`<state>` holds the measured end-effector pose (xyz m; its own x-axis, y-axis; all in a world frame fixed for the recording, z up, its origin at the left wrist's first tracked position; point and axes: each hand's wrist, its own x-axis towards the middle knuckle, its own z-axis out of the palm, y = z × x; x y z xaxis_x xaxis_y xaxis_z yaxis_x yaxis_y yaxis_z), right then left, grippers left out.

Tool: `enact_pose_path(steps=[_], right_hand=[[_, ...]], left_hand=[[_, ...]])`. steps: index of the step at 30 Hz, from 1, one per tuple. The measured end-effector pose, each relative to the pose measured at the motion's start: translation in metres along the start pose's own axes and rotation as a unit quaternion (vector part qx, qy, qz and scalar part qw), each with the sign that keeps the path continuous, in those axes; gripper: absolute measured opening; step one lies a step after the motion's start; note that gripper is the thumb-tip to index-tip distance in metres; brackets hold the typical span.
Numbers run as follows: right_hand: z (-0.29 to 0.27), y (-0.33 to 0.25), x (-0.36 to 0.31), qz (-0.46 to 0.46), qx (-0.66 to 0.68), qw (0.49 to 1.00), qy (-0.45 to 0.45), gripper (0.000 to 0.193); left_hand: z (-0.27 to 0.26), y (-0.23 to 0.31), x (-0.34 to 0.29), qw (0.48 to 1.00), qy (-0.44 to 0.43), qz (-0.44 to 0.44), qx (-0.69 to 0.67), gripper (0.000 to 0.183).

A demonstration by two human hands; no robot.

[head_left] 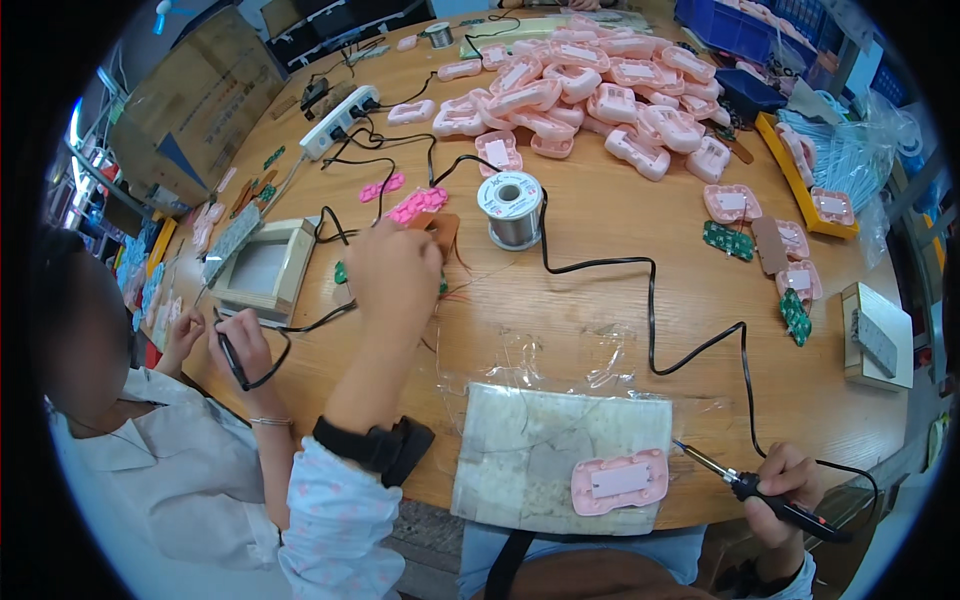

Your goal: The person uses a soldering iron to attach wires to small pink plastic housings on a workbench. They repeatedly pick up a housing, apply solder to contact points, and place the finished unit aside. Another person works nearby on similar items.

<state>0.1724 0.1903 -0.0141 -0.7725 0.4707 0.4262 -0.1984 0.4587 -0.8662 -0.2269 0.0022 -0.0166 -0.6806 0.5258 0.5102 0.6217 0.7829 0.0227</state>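
Note:
My right hand [783, 490] is closed around the dark handle of a soldering iron [740, 482], its metal tip pointing left at the edge of a worn pale work mat [515, 450]. On that mat lies a pink plastic shell [620, 482] with a white rectangle inside. My left hand [395, 265] reaches far forward, fingers curled down, over a small pile with a brown board [437, 232], thin wires and green circuit boards. What its fingertips pinch is hidden. Just beyond it are bright pink rubber keypads [418, 204].
A solder wire spool [513, 215] stands mid-table. Pink shells [600, 85] are heaped at the back. A black cord [652, 310] crosses the right side. Green boards [728, 241] lie at right. Another person's hand [242, 350] holds a soldering iron at left, beside a wooden-framed box [285, 272].

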Motion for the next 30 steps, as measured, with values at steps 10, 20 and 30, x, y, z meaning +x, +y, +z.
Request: enact_pose_path(steps=[10,20,30], right_hand=[[0.002,-0.009,0.005,-0.025,0.030,0.998,0.047,0.031],[0.018,-0.046,0.025,0.108,0.063,0.990,0.066,0.058],[0.034,-0.043,0.030,0.013,0.041,0.997,0.067,0.020]], left_hand=[[-0.068,-0.009,-0.012,0.924,-0.016,-0.165,-0.344,0.014],[-0.113,0.050,-0.041,0.869,-0.163,-0.106,-0.456,0.011],[-0.130,0.027,-0.032,0.822,-0.168,-0.090,-0.537,0.024]])
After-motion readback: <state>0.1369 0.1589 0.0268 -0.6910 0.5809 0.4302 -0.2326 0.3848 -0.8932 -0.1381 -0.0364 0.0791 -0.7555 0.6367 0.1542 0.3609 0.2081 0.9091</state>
